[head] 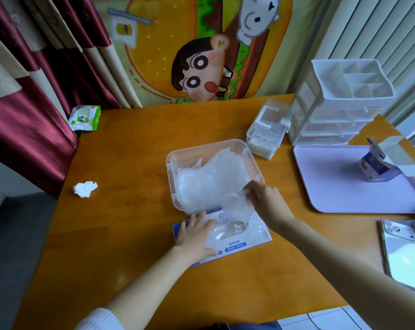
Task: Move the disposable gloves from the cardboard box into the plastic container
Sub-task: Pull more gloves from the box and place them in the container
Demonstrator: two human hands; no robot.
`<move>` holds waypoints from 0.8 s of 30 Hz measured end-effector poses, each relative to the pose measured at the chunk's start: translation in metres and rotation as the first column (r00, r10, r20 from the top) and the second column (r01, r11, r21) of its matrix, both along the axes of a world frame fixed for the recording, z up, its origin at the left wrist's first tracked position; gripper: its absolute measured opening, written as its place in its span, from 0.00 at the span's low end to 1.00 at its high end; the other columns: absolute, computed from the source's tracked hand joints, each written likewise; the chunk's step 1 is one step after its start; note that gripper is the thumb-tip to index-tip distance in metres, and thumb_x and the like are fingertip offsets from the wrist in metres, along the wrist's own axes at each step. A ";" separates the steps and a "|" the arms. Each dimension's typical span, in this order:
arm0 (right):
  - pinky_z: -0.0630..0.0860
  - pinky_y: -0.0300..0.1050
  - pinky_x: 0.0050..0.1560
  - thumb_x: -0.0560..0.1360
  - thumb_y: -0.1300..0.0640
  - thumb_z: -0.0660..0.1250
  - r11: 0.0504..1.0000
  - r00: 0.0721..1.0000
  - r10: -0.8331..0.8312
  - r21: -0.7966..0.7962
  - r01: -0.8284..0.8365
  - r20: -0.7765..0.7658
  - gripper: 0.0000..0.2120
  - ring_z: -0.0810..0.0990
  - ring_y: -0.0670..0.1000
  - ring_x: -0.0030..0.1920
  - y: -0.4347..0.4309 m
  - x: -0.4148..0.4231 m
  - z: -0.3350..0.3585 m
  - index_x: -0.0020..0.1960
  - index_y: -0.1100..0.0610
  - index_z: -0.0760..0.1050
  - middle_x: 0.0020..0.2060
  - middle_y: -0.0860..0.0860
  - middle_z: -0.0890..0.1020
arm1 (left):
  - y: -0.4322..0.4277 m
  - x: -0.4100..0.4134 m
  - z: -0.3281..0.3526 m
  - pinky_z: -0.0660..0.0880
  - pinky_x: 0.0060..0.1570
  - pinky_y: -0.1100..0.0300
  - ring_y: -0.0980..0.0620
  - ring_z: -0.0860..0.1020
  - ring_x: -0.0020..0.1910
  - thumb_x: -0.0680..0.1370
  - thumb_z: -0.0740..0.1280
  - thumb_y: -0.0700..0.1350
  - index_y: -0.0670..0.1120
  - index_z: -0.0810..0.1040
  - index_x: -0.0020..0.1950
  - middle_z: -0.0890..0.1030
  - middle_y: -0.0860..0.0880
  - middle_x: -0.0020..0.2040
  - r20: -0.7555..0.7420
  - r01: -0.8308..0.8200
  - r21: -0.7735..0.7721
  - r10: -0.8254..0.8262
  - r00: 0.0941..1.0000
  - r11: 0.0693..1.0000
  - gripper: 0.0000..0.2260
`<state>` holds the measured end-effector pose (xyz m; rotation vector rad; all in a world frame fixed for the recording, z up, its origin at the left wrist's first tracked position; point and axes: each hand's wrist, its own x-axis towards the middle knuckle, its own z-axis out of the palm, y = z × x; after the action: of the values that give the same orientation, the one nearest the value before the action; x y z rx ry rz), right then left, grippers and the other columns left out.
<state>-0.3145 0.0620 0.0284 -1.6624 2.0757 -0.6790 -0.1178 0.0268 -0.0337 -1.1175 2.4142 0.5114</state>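
The left hand (pixel 194 236) lies flat on the blue-and-white cardboard box (pixel 239 245), fingers (pixel 200 219) straight and spread, pressing it to the wooden counter (pixel 130 163). The right hand (pixel 264 198) has its fingers (pixel 251 186) pinched narrow on a clear disposable glove (pixel 235 208), which trails from the box's opening up towards the container's near corner. The clear plastic container (pixel 170 167) touches the box at its 12 o'clock and holds a pile of gloves (pixel 209 179). A crumpled tissue (pixel 85 189) sits at the container's 9 o'clock, a lilac tray (pixel 339 198) at its 3 o'clock.
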 end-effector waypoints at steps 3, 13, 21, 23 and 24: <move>0.72 0.40 0.35 0.79 0.63 0.59 0.989 0.999 -0.052 -0.137 0.051 -0.003 0.07 0.76 0.49 0.38 -0.008 -0.007 0.022 0.48 0.56 0.76 0.39 0.48 0.78 | -0.002 0.000 0.000 0.50 0.74 0.45 0.43 0.46 0.77 0.77 0.64 0.61 0.53 0.49 0.78 0.45 0.47 0.79 0.004 0.011 0.002 -0.011 1.000 1.000 0.36; 0.73 0.49 0.34 0.79 0.49 0.61 0.998 0.983 0.064 0.029 -0.060 -0.173 0.13 0.76 0.53 0.36 -0.021 -0.017 0.035 0.45 0.57 0.76 0.36 0.50 0.78 | -0.008 -0.010 0.056 0.74 0.57 0.63 0.54 0.73 0.62 0.80 0.63 0.45 0.48 0.68 0.67 0.70 0.52 0.65 -0.551 -0.177 0.010 0.153 0.820 0.984 0.16; 0.66 0.34 0.30 0.79 0.54 0.62 0.943 0.957 0.205 0.222 -0.249 0.203 0.14 0.68 0.47 0.30 -0.021 0.002 0.042 0.35 0.57 0.72 0.31 0.49 0.73 | -0.032 -0.025 0.100 0.69 0.60 0.61 0.55 0.71 0.64 0.73 0.74 0.49 0.53 0.67 0.70 0.73 0.52 0.66 -0.751 -0.214 -0.031 0.119 0.650 0.976 0.28; 0.65 0.32 0.30 0.80 0.56 0.61 0.941 0.944 0.182 0.231 -0.249 0.277 0.15 0.66 0.44 0.29 -0.022 0.002 0.044 0.35 0.56 0.70 0.30 0.48 0.70 | -0.037 -0.024 0.095 0.76 0.51 0.59 0.55 0.78 0.51 0.74 0.72 0.48 0.49 0.78 0.57 0.81 0.52 0.52 -0.766 -0.215 0.015 0.150 0.626 0.977 0.12; 0.66 0.31 0.30 0.80 0.55 0.60 0.949 0.935 0.144 0.224 -0.223 0.323 0.13 0.68 0.44 0.30 -0.023 0.000 0.042 0.38 0.57 0.71 0.31 0.48 0.71 | -0.039 -0.023 0.091 0.77 0.47 0.59 0.55 0.78 0.46 0.75 0.71 0.48 0.47 0.80 0.51 0.82 0.52 0.46 -0.778 -0.226 0.048 0.178 0.602 0.973 0.07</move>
<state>-0.3141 0.0388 0.0708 -1.4794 1.6866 -0.5371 -0.1412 -0.0126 0.0574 -1.4109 3.0434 1.2407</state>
